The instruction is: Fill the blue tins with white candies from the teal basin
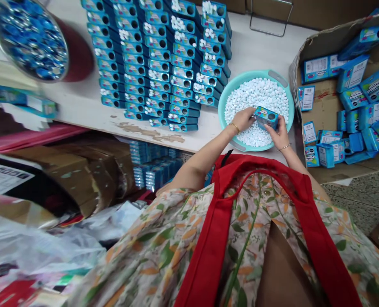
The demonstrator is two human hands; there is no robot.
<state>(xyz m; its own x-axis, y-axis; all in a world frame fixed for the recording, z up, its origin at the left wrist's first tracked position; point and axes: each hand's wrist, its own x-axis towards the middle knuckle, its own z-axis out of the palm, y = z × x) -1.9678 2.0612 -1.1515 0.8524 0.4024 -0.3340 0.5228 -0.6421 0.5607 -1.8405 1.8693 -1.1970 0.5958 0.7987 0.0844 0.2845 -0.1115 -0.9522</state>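
Observation:
Over a turquoise basin [222,102] of small white pellets [256,91], both hands are at a small blue box [266,113] with a round dark hole in its top. My right hand [279,134] grips its right side, thumb across the front. My left hand [243,120] is closed at the box's left end, its fingertips partly hidden there. The box is tilted, its holed top facing up. Left of the basin, several rows of like blue boxes [184,72] stand on the white table [138,130]; white pellets lie on many of their tops.
A cardboard carton [325,102] of loose blue boxes stands right of the basin. A red container [79,57] of shiny blue pieces is at the upper left. A wire stand [269,32] sits at the back. More stacked boxes [154,164] are below the table edge.

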